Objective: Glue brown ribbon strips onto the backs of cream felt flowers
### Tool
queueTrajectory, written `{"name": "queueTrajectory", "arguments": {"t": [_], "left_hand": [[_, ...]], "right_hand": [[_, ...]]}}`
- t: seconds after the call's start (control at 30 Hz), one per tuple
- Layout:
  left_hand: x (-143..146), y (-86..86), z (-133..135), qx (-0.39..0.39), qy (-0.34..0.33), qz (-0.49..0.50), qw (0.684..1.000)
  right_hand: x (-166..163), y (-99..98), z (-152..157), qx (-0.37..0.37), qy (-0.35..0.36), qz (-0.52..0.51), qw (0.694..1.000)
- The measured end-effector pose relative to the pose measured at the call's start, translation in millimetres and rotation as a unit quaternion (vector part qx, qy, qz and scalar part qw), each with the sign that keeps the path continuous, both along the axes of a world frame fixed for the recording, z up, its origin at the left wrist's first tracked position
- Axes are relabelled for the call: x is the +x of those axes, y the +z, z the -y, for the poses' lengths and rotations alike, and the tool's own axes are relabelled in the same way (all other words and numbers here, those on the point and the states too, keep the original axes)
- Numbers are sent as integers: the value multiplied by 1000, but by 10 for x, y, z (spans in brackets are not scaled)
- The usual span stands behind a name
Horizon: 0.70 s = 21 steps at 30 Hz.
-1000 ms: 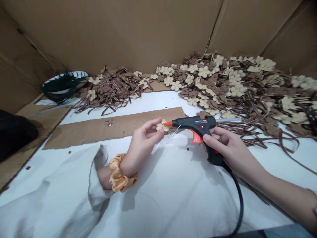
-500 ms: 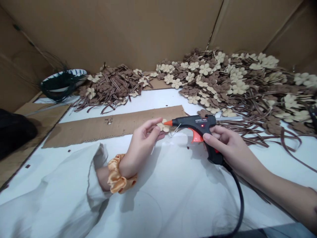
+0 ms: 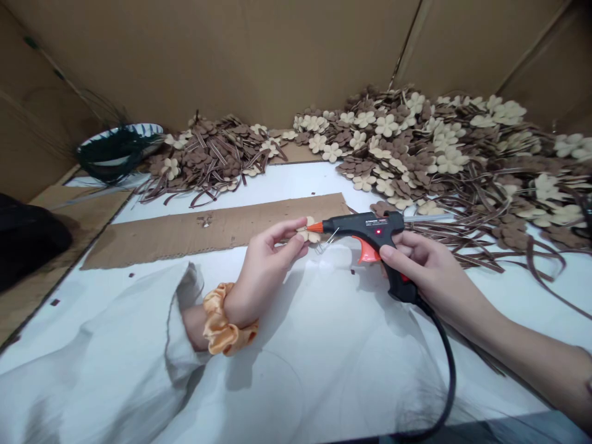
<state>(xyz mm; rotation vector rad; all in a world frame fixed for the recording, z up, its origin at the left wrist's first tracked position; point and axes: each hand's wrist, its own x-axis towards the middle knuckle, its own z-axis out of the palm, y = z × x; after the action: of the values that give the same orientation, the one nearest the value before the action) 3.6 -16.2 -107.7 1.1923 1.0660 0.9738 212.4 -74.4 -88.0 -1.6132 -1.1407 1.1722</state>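
Glue gun: a black hot glue gun (image 3: 365, 231) with an orange trigger (image 3: 367, 250) lies roughly level, its long axis running left to right across the desk; its orange nozzle (image 3: 315, 227) points left.
Nozzle tip: right at the edge of a cream flower-shaped cutout (image 3: 309, 229); whether they touch is too small to tell.
Right hand: the right hand (image 3: 428, 265) is closed around the grip, on the right of the gun, with the fingers curled near the trigger.
Left hand: the left hand (image 3: 266, 271) is nearly closed, pinching the cream flower-shaped cutout between thumb and fingers.
Left wrist: an orange satin scrunchie (image 3: 224, 320) sits on it, beside a loose white sleeve (image 3: 102, 345).
Below the gun: a thin wire stand (image 3: 321, 246) hangs under the nozzle, and a black cord (image 3: 446, 382) runs from the grip toward the near edge.
Far left of the hands: a long brown cardboard strip (image 3: 208, 231) lies on the white desk (image 3: 287, 185).
Far side: heaps of brown and cream felt flowers with brown ribbons (image 3: 416, 142) stand against brown cardboard walls (image 3: 208, 49).
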Motion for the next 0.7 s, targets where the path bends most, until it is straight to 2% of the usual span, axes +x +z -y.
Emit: {"name": "queueTrajectory", "arguments": {"t": [0.23, 0.7], "left_hand": [[-16, 16, 5, -2, 14, -42, 999], [13, 74, 31, -12, 25, -48, 998]], "right_hand": [[7, 16, 11, -1, 1, -8, 1000], [0, 16, 5, -1, -7, 19, 1000]]}}
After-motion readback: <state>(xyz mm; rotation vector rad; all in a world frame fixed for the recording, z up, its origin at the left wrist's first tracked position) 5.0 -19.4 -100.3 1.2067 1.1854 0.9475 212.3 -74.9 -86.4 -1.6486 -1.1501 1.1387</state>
